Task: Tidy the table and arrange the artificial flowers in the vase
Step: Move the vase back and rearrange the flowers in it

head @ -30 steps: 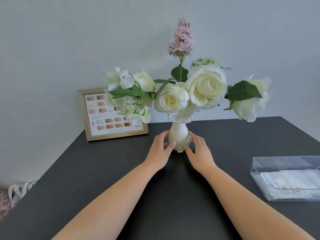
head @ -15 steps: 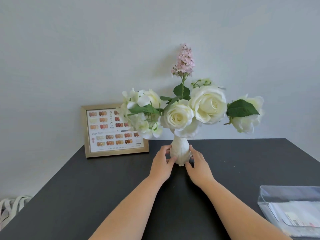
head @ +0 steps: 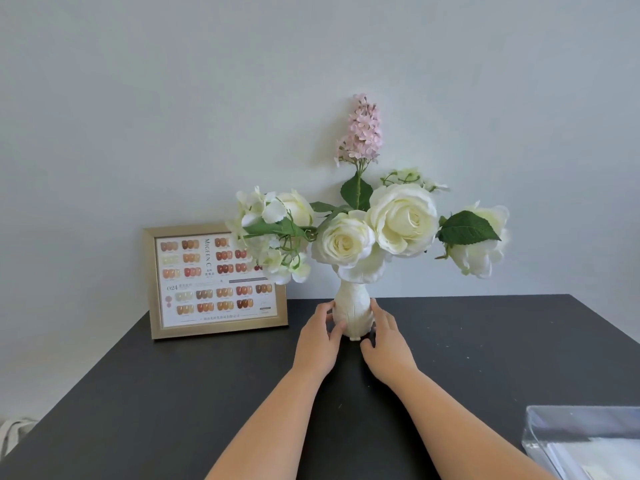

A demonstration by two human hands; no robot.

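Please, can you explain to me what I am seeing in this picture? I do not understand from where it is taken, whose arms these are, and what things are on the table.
There is no machine here. A person wears a camera on the head, so you look forward and down along their own bare arms. The left hand and right hand touch the two sides of a white vase standing upright on a dark table. The vase holds artificial flowers: white roses and one tall pink sprig. To the left a gold picture frame with a colour chart stands by the wall. At the lower right is a clear plastic box holding papers.
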